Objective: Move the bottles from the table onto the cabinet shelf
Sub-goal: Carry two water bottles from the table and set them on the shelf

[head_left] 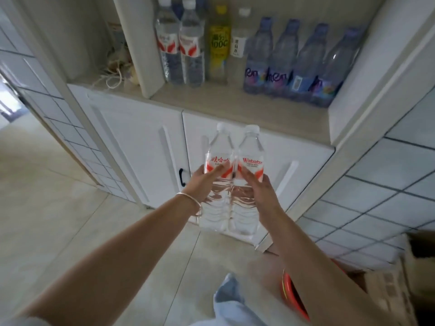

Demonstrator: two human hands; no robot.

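Before the cabinet: a person stands facing its open shelf, both arms stretched forward.
Cabinet (131,147): white, with two closed lower doors straight behind the two grips and an open compartment above them.
Cabinet shelf (235,109): pale board, above and beyond both grips, bottles lined along its back.
Floor (70,220): light tiles, below the grips.
Blue bottles (303,64): four in a row on the shelf, above and to the right of the right grip.
Shelved clear bottles (181,48): two with red-and-white labels, standing side by side above the left grip.
Yellow bottle (219,45): upright on the shelf, just right of the shelved clear pair, with a smaller white-labelled bottle (239,43) beside it.
Left bottle (217,156): clear, red-and-white label, white cap up, held in the air in front of the cabinet door, below the shelf edge.
Right bottle (250,158): same kind, upright, touching the left bottle.
Left hand (202,184): grip closed around the left bottle at label height, fingers wrapped over the label.
Right hand (261,191): grip closed around the right bottle just below its label.
Bracelet (193,203): thin metal ring on the left wrist, just behind the grip.
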